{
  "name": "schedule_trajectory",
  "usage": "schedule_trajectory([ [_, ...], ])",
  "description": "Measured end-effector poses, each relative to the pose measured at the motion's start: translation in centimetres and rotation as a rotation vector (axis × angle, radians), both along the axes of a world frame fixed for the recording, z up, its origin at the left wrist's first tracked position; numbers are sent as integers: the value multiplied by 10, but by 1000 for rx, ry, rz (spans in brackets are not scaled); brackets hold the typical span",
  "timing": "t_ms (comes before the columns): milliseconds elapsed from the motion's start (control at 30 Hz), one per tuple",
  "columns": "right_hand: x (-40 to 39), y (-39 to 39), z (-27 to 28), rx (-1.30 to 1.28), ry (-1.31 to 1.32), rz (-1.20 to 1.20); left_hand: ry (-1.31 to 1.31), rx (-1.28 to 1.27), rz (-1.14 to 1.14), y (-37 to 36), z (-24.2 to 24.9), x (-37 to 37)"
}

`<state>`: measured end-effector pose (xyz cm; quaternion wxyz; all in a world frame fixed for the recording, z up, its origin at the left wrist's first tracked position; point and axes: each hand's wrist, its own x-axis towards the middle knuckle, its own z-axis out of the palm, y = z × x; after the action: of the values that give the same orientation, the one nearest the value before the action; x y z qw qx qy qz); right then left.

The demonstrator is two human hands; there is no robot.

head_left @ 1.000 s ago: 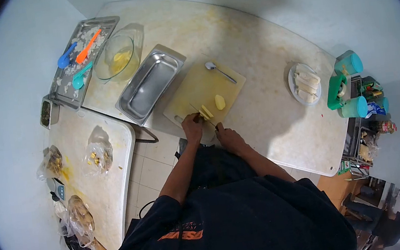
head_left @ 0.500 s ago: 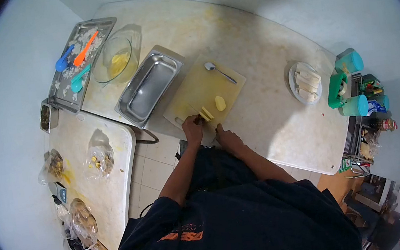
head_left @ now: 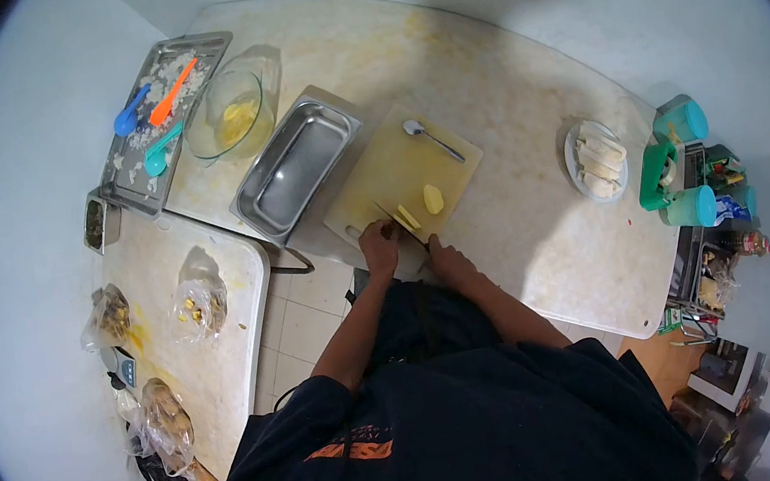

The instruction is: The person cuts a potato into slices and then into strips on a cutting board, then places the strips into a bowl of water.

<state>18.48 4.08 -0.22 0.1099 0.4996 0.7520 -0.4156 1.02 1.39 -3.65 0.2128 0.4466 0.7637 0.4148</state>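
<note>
The right hand is gripping a knife by its handle, the blade angling toward eleven o'clock across the near edge of a pale cutting board. The left hand is curling its fingers at the board's near edge, at nine o'clock of the blade; whether it is pinching anything cannot be told. Just beyond the blade, yellow sticks are lying on the board, with a rounder yellow chunk at their two o'clock. A metal spoon is resting at the board's far side. A steel pan is sitting at ten o'clock of the board.
</note>
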Motion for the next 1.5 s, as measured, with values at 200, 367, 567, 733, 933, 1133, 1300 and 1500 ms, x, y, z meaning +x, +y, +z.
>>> schedule_trajectory([
  [200,16,8,5,29,143,-73,-81,-127,-9,4,17,-2],
  [367,35,24,20,-10,173,-124,-104,-121,22,5,1,-2],
  [567,32,15,10,-240,226,-141,-354,-114,87,7,15,3],
  [733,21,10,-17,-175,315,-88,-459,-90,130,6,11,0],
  [933,10,13,14,-293,271,-100,-629,-49,253,6,16,-10],
  [1133,-3,7,15,52,209,35,-609,-122,250,5,28,-23],
  [1300,9,12,18,218,210,-125,-564,-160,219,11,23,-20],
  [1500,25,8,17,183,132,-168,-560,-178,186,16,9,-9],
])
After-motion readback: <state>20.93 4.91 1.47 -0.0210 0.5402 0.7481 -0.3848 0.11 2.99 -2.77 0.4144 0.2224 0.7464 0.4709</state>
